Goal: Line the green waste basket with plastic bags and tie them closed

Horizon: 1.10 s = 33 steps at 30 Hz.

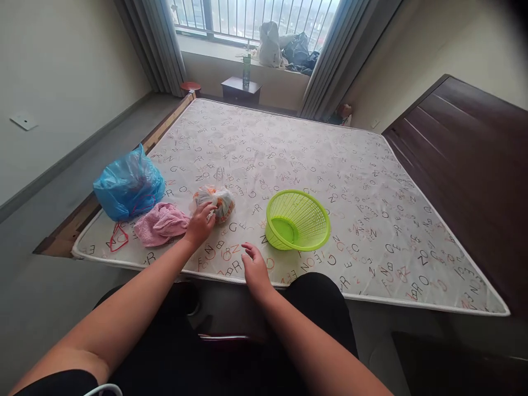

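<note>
My left hand [201, 223] reaches over the near side of a knotted white plastic bag [225, 204] with orange print. Its fingers are spread and slightly bent against the bag, perhaps touching it, without a grip around it. My right hand [254, 268] hovers by the mattress's front edge, fingers apart and nothing in them. To its upper right, a lime-green plastic basket [297, 220] stands on the mattress [264, 148], its inside showing. A crumpled pink towel [160, 224] lies left of my left hand.
A full blue plastic bag [130, 184] sits at the mattress's left corner, with a red cord loop [119, 237] beside it. A dark headboard [462, 159] borders the right side. Beyond the far edge, a nightstand [241, 88] bears a green bottle [246, 70].
</note>
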Each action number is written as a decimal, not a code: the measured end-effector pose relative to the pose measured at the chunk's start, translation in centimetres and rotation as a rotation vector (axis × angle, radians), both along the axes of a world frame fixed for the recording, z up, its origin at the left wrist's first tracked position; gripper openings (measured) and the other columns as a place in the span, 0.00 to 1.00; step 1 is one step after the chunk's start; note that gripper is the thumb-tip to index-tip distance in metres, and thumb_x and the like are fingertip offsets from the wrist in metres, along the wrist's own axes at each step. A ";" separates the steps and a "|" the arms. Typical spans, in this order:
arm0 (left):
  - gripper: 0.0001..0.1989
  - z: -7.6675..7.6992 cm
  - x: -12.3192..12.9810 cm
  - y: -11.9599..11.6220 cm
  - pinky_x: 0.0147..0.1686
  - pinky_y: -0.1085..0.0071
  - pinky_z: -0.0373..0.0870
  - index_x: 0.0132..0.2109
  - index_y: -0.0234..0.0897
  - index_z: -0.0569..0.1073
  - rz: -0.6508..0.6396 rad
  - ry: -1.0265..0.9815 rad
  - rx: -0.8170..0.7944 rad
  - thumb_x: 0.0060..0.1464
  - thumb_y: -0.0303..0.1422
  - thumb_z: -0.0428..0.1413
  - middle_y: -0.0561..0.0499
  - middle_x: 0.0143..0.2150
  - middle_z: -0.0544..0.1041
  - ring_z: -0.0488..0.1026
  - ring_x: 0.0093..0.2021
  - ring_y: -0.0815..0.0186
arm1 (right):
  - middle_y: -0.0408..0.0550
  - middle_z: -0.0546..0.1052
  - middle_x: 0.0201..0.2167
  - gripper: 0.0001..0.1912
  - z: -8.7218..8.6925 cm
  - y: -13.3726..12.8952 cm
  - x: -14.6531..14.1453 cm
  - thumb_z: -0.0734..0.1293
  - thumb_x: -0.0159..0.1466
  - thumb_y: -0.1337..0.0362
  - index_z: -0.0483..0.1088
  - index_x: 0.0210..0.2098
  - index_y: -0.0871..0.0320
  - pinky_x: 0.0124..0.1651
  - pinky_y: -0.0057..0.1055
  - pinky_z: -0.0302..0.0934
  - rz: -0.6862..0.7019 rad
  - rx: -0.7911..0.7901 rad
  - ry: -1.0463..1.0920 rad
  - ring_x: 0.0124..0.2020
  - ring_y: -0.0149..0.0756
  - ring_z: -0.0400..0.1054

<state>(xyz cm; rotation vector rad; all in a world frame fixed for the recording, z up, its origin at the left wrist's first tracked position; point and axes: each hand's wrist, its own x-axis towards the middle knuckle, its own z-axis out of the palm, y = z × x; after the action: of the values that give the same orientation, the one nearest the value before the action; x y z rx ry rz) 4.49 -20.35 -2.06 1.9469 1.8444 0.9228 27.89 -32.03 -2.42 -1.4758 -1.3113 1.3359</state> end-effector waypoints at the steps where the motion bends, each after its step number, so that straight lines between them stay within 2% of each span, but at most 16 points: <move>1: 0.19 0.2 0.1 0.2 0.64 0.57 0.67 0.61 0.36 0.71 0.006 0.002 -0.010 0.65 0.30 0.51 0.40 0.71 0.63 0.66 0.67 0.54 | 0.53 0.74 0.59 0.20 0.5 1.0 -0.7 0.62 0.67 0.57 0.73 0.56 0.54 0.60 0.39 0.65 0.087 -0.010 -0.017 0.58 0.43 0.71; 4: 0.31 0.6 0.2 0.8 0.63 0.55 0.68 0.70 0.37 0.61 0.096 0.042 -0.117 0.62 0.33 0.56 0.36 0.75 0.56 0.64 0.69 0.48 | 0.51 0.80 0.49 0.18 1.2 4.4 -1.7 0.63 0.67 0.61 0.76 0.53 0.56 0.57 0.39 0.67 0.285 -0.068 -0.103 0.49 0.41 0.74; 7: 0.42 0.6 -0.2 1.3 0.57 0.51 0.71 0.75 0.34 0.51 0.171 0.132 -0.341 0.60 0.35 0.59 0.29 0.68 0.66 0.72 0.62 0.42 | 0.52 0.80 0.48 0.17 1.0 6.8 -1.5 0.62 0.68 0.64 0.76 0.52 0.58 0.57 0.40 0.67 0.331 -0.034 -0.189 0.47 0.40 0.74; 9: 0.43 0.6 -0.5 1.3 0.53 0.54 0.73 0.76 0.31 0.49 0.166 0.185 -0.442 0.59 0.33 0.58 0.28 0.62 0.72 0.77 0.55 0.43 | 0.53 0.79 0.49 0.16 0.8 7.7 -1.3 0.62 0.68 0.65 0.76 0.52 0.58 0.59 0.41 0.66 0.341 0.032 -0.213 0.47 0.40 0.74; 11: 0.43 0.7 -0.5 1.0 0.51 0.58 0.73 0.75 0.29 0.51 0.115 0.222 -0.479 0.56 0.30 0.58 0.29 0.59 0.75 0.79 0.51 0.47 | 0.53 0.79 0.50 0.16 0.9 8.3 -1.2 0.63 0.67 0.66 0.76 0.51 0.57 0.61 0.42 0.65 0.362 0.127 -0.210 0.50 0.40 0.74; 13: 0.41 0.9 -0.3 0.4 0.50 0.60 0.73 0.73 0.30 0.55 0.030 0.249 -0.515 0.55 0.28 0.57 0.33 0.55 0.79 0.79 0.50 0.50 | 0.53 0.77 0.55 0.18 0.9 8.9 -1.2 0.64 0.67 0.67 0.75 0.54 0.56 0.65 0.43 0.61 0.354 0.224 -0.208 0.57 0.41 0.70; 15: 0.34 1.2 0.3 -0.5 0.49 0.61 0.73 0.69 0.33 0.63 -0.056 0.288 -0.548 0.56 0.28 0.56 0.36 0.52 0.81 0.80 0.49 0.51 | 0.54 0.70 0.64 0.23 0.7 9.4 -1.3 0.64 0.66 0.67 0.72 0.60 0.54 0.69 0.45 0.57 0.319 0.263 -0.219 0.66 0.43 0.64; 18: 0.20 1.6 1.2 -1.7 0.48 0.61 0.72 0.58 0.38 0.74 -0.132 0.390 -0.556 0.58 0.28 0.55 0.39 0.49 0.83 0.80 0.49 0.52 | 0.53 0.57 0.74 0.34 -0.5 10.1 -1.8 0.65 0.64 0.72 0.63 0.69 0.52 0.72 0.47 0.53 0.345 0.203 -0.228 0.73 0.45 0.54; 20: 0.14 1.7 1.7 -2.2 0.47 0.61 0.71 0.52 0.39 0.76 -0.161 0.447 -0.545 0.59 0.30 0.56 0.40 0.49 0.83 0.79 0.50 0.51 | 0.53 0.54 0.75 0.39 -1.4 10.3 -2.4 0.65 0.60 0.76 0.61 0.70 0.52 0.72 0.49 0.53 0.405 0.142 -0.226 0.74 0.47 0.53; 23: 0.14 1.8 2.4 -2.2 0.46 0.62 0.71 0.51 0.39 0.75 -0.157 0.462 -0.483 0.58 0.30 0.58 0.40 0.51 0.81 0.78 0.52 0.51 | 0.52 0.58 0.74 0.42 -2.3 10.5 -3.5 0.65 0.58 0.78 0.62 0.70 0.51 0.71 0.48 0.54 0.441 0.160 -0.192 0.72 0.46 0.56; 26: 0.10 2.0 3.3 -1.9 0.46 0.63 0.71 0.50 0.40 0.74 -0.093 0.440 -0.398 0.61 0.29 0.56 0.42 0.50 0.80 0.77 0.52 0.53 | 0.49 0.70 0.66 0.37 -2.4 10.9 -3.6 0.62 0.60 0.78 0.65 0.67 0.50 0.70 0.44 0.56 0.441 0.259 -0.171 0.67 0.41 0.64; 28: 0.09 2.2 3.8 -1.7 0.46 0.63 0.71 0.49 0.41 0.74 -0.094 0.434 -0.369 0.62 0.30 0.55 0.43 0.49 0.79 0.77 0.52 0.54 | 0.49 0.74 0.62 0.34 -2.4 11.3 -2.9 0.62 0.61 0.78 0.68 0.65 0.50 0.69 0.44 0.57 0.426 0.273 -0.211 0.63 0.41 0.68; 30: 0.15 2.1 4.0 -1.6 0.48 0.62 0.70 0.53 0.43 0.74 -0.133 0.444 -0.374 0.59 0.29 0.58 0.42 0.52 0.76 0.75 0.54 0.53 | 0.49 0.76 0.60 0.33 -2.5 11.6 -2.0 0.63 0.60 0.78 0.70 0.62 0.51 0.68 0.46 0.59 0.408 0.262 -0.242 0.61 0.42 0.70; 33: 0.32 1.3 3.8 -1.8 0.51 0.59 0.69 0.63 0.45 0.69 -0.139 0.513 -0.463 0.51 0.27 0.64 0.38 0.59 0.71 0.72 0.58 0.48 | 0.47 0.79 0.55 0.33 -2.9 11.6 -0.9 0.65 0.57 0.78 0.72 0.60 0.50 0.64 0.47 0.63 0.410 0.207 -0.215 0.56 0.44 0.73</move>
<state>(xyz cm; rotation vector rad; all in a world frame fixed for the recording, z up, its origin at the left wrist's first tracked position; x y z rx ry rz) 8.26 -22.11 -0.73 2.0793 1.9126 -0.0705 27.00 -20.44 -5.32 -1.2767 -1.9102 1.2630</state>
